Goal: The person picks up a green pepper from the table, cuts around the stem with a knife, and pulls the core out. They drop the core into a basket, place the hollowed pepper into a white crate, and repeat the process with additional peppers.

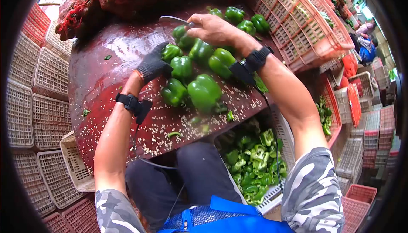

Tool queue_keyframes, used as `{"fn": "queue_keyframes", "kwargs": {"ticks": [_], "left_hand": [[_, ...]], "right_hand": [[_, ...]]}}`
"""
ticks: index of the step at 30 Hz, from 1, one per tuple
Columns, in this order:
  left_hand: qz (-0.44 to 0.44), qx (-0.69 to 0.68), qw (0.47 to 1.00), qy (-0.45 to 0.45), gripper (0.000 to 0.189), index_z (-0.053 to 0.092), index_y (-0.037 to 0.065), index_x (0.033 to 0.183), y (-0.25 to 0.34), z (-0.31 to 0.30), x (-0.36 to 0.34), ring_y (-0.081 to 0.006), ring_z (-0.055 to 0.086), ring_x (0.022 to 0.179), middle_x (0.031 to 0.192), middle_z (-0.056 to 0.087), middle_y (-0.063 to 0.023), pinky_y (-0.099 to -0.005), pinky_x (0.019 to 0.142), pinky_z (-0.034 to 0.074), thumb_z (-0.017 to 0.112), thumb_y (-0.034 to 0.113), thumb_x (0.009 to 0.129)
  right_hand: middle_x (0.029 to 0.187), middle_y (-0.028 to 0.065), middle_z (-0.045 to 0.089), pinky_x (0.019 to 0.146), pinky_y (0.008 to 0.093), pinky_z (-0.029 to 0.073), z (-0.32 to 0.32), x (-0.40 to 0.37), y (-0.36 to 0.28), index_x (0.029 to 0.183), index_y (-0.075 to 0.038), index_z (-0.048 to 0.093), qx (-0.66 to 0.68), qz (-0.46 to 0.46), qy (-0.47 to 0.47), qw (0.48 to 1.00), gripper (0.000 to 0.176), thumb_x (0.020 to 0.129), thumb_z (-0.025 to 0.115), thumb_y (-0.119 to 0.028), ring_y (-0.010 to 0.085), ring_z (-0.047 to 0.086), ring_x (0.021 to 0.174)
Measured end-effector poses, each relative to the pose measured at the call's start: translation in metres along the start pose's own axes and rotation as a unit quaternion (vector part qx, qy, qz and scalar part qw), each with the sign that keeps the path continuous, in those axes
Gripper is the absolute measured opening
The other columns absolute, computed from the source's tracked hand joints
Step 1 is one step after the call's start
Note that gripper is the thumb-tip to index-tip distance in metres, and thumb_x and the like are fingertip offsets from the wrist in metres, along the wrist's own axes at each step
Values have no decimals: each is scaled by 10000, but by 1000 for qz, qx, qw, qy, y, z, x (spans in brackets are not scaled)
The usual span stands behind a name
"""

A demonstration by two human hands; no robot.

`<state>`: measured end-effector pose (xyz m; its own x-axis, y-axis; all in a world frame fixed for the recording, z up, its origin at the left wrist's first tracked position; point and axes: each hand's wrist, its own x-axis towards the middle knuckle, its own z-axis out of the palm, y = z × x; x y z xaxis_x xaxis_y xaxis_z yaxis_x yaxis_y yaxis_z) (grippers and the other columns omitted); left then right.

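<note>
My left hand (154, 64), in a dark glove, has its fingers curled round the left side of a small green bell pepper (171, 52) on the red table. My right hand (209, 28) is bare and closed on a knife (172, 19), whose thin curved blade points left above the peppers. Its handle is mostly hidden by my fingers. Several whole green bell peppers (204, 92) lie between and below my hands, and more (235, 15) lie beyond my right hand.
Pale seeds and green scraps litter the red table (102, 101). A white crate (284, 126) by my right knee holds cut pepper pieces (259, 160). A tilted pink crate (297, 24) stands at back right, net sacks (85, 14) at back left. Stacked crates (51, 114) line the left.
</note>
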<state>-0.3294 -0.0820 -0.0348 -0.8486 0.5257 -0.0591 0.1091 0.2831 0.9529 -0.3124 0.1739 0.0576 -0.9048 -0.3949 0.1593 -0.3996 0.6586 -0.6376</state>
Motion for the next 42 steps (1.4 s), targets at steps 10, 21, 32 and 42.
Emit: {"fn": "queue_keyframes", "kwargs": {"ticks": [10,21,32,42], "left_hand": [[210,160,964,-17,741,536,39,1362,60,99,-83,-323,568,1239,1331,593,-192,-403,1061,462,780,34,663],[279,457,844,-25,735,504,22,1363,58,135,-124,-410,518,1216,1302,569,-176,-456,1068,404,738,86,669],[243,313,912,103,624,582,26,1224,49,126,-125,-391,588,1085,1138,619,-222,-418,983,467,828,193,676],[196,162,960,116,763,538,-4,1267,36,128,-130,-372,590,1107,1156,611,-215,-412,991,466,850,214,606]], "right_hand": [[802,51,677,571,262,528,-7,-240,-45,1094,9,623,177,208,163,948,267,932,660,-199,102,657,670],[885,58,681,504,217,504,77,-436,-94,1103,1,593,319,377,326,806,204,985,589,-166,74,623,647],[944,52,682,458,214,491,136,-305,-95,1206,-6,585,421,313,295,798,361,950,696,-233,96,673,691],[869,-1,614,493,236,491,152,-225,-90,1381,-52,547,413,298,262,820,558,906,753,-260,73,544,585]]}}
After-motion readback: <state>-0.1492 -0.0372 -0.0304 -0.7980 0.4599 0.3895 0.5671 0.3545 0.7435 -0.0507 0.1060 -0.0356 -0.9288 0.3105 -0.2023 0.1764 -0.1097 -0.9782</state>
